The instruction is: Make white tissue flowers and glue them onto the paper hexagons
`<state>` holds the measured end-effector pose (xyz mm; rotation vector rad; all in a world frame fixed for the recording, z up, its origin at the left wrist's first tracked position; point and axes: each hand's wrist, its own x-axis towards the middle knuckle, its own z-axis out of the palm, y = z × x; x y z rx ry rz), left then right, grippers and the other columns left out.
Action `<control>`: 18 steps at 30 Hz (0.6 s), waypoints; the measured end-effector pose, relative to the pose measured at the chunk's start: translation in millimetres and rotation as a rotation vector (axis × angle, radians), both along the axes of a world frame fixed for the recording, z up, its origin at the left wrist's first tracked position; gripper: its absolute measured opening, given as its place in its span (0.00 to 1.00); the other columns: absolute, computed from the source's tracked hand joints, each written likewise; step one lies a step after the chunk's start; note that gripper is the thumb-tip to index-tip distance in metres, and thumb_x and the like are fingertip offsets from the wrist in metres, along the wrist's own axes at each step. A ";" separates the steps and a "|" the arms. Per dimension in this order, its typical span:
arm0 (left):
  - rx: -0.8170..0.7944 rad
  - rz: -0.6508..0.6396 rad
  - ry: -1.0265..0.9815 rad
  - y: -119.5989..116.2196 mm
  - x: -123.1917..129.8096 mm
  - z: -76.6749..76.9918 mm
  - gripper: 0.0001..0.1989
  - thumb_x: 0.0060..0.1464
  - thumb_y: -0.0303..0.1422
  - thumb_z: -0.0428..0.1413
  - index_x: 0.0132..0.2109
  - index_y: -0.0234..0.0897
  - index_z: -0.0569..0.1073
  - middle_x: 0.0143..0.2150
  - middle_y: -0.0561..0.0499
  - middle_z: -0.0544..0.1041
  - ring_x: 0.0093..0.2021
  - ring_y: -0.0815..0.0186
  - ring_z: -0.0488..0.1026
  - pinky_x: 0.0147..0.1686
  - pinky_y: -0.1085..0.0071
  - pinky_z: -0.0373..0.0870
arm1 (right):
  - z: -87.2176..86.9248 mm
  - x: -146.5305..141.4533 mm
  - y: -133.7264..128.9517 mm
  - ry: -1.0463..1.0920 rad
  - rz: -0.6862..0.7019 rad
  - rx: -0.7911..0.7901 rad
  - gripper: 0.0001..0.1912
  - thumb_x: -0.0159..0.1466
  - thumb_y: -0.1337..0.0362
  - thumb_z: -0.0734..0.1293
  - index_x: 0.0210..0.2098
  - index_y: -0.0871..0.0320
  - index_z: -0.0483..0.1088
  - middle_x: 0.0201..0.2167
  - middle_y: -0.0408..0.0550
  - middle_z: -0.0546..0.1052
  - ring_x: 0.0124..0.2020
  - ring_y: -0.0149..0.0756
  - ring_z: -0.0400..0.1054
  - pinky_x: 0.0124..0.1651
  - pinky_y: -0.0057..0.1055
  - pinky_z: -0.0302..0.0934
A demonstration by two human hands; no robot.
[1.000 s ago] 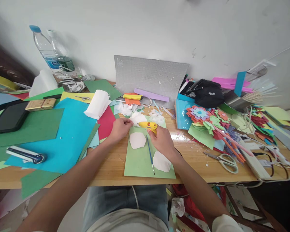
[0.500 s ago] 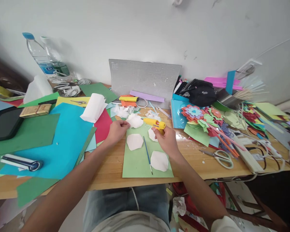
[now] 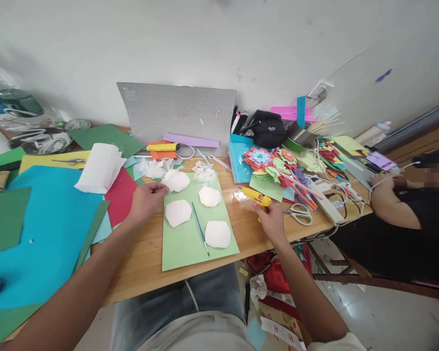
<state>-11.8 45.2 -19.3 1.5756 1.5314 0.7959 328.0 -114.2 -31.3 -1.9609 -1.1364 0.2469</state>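
Observation:
My right hand (image 3: 272,222) grips a yellow glue gun (image 3: 256,196) over the wood to the right of a green sheet (image 3: 183,248). At the sheet's upper left, my left hand (image 3: 148,199) pinches the left edge of a white paper piece (image 3: 177,180). Three more white pieces lie on the sheet: one at left (image 3: 178,213), one at upper right (image 3: 209,196) and one at lower right (image 3: 218,234). Between them rests a thin blue brush (image 3: 200,228).
Scissors (image 3: 300,214) and paper flowers (image 3: 260,158) lie at the right. A grey cutting mat (image 3: 179,109) leans on the wall. Blue paper (image 3: 54,229) and a white roll (image 3: 100,168) are at the left. Another person (image 3: 398,209) sits at the far right.
The view has turned right. My right hand has carried the glue gun from above the green sheet to its right side. My left hand stays at the upper left white piece.

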 end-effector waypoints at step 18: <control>0.002 0.003 0.030 5.4 8.4 13.7 0.13 0.43 0.42 0.61 0.30 0.35 0.80 0.29 0.50 0.78 0.30 0.64 0.69 0.26 0.72 0.61 | -1.5 -6.3 -2.2 0.100 -0.042 0.078 0.33 0.53 0.46 0.72 0.51 0.59 0.67 0.50 0.58 0.76 0.47 0.45 0.71 0.52 0.44 0.65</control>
